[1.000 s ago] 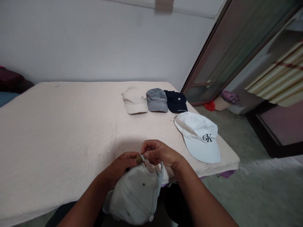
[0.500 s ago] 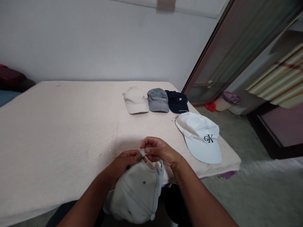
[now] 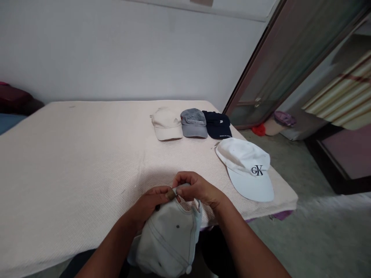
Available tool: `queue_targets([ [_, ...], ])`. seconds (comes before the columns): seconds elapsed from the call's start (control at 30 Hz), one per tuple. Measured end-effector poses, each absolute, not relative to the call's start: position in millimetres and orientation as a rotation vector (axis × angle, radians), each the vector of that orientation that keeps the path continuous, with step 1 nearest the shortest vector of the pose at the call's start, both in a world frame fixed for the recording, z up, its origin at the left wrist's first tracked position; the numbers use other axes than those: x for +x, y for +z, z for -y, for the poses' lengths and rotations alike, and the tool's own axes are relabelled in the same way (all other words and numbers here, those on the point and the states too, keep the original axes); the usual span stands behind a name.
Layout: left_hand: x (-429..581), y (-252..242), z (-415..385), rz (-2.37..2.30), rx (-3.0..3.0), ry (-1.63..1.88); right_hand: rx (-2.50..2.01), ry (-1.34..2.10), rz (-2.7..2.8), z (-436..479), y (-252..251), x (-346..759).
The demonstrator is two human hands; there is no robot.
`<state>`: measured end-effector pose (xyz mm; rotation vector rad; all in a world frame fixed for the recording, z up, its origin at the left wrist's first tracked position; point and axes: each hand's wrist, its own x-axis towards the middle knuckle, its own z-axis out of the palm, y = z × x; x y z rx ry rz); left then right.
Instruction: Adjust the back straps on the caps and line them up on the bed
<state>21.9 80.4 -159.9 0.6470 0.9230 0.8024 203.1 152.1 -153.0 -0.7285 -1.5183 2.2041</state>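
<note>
A pale grey-white cap (image 3: 168, 235) is held at the near edge of the bed, its back opening turned up toward the hands. My left hand (image 3: 152, 202) pinches the cap beside a brownish buckle (image 3: 171, 194) at one end of the strap. Bent fingers of my right hand (image 3: 195, 188) are closed on the pale strap (image 3: 182, 187) just right of the buckle. Part of the cap's brim lies hidden behind my left forearm.
Beige (image 3: 166, 123), grey (image 3: 194, 122) and navy (image 3: 217, 124) caps lie in a row near the wall. Closer, a white cap with black letters (image 3: 246, 168) rests by the right edge of the bed (image 3: 72, 166). A bin (image 3: 278, 122) stands on the floor beyond.
My right hand has shifted slightly, and its fingers now cover more of the strap beside the buckle. The view has moved a little.
</note>
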Motion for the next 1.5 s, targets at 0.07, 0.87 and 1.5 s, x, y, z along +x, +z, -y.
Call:
queue_targets([
  [0.07,21.7,-159.2,-79.5,-0.942,0.645,0.8,-0.742,2.186,1.51,-152.1,-151.0,202.3],
  [0.87,7.5,-153.9,-69.2,-1.033,0.642,0.794,-0.696,2.251,1.435,-144.6,-156.0,184.1],
  [1.5,31.4,-153.4,-73.7,-1.024,0.714,0.652,-0.951,2.092,1.645,-138.9,-154.4,222.0],
])
